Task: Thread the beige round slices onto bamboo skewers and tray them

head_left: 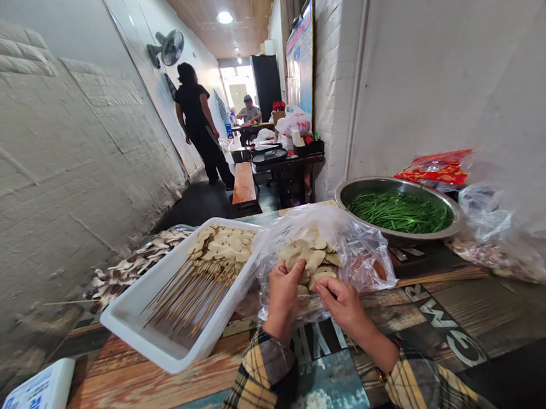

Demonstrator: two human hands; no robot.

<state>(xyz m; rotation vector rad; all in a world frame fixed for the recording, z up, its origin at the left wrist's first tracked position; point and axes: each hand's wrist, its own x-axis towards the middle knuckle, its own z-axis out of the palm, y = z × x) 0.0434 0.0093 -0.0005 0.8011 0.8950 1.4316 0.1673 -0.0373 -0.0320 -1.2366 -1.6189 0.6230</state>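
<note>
My left hand (pixel 283 294) is closed on thin pale beige slices (pixel 299 252), its thumb pressed over their edge. Close by on the right, my right hand (pixel 343 302) pinches at the lower edge of the slices; what lies between its fingertips is too small to make out. Both hands are over an open clear plastic bag (pixel 365 254) that holds more such slices. To the left, a white tray (pixel 171 359) carries rows of similar slices threaded on thin wooden skewers (pixel 190 300), with their bare ends toward me.
A steel basin (pixel 399 238) of cut green stalks (pixel 399 213) stands right of the bag, beside plastic bags (pixel 500 238). Mushroom-like pieces (pixel 137 264) lie beyond the tray. A white box (pixel 34 402) sits front left. Two people are farther back, one standing (pixel 196 116), one seated (pixel 249 111).
</note>
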